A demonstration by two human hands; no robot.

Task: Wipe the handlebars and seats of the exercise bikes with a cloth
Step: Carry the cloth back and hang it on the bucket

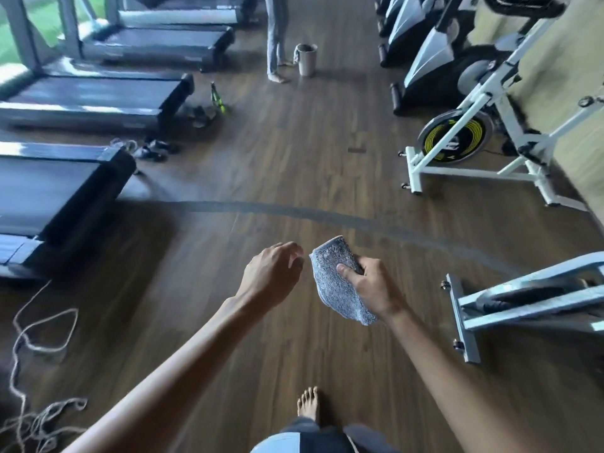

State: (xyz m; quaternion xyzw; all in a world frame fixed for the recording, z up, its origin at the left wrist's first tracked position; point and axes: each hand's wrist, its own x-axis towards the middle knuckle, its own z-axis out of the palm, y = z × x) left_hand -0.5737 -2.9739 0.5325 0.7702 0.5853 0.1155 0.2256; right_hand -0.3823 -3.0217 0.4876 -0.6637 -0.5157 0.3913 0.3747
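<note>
Cloth (340, 282) partly behind right hand (376, 289)

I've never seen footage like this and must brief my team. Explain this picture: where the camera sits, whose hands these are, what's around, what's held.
This is one picture from a wide-angle camera worn on a person's head, looking forward and down. No machine: both bare arms are the wearer's own. The right hand grips a grey cloth; the left hand hangs beside it, holding nothing. Below is a wooden floor, with treadmills along the left and exercise bikes along the right. A loose cord lies at lower left. Farther off, another person's legs stand by a bucket.
</note>
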